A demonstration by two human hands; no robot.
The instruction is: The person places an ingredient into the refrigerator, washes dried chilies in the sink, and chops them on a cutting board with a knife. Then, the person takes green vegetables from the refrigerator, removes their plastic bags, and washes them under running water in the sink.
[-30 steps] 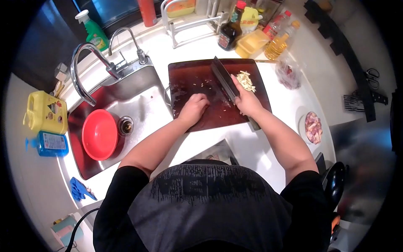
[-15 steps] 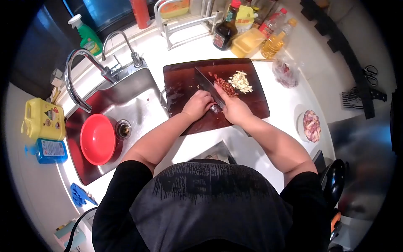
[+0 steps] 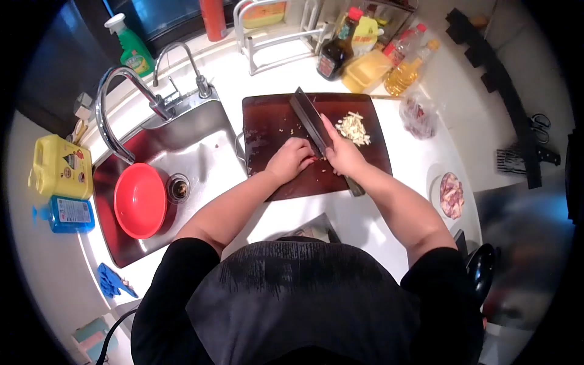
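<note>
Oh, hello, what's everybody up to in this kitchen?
One person is at a cutting board. Their right hand grips a broad-bladed knife, while the left hand is curled on the board, fingertips beside a small red piece; whether they pinch it is hard to tell. A pile of pale chopped pieces lies on the board's right side. A bowl of meat stands farther right, and a red basin sits in the sink.

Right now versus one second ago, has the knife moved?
Yes: judged against the cutting board, the knife sits slightly farther left.
</note>
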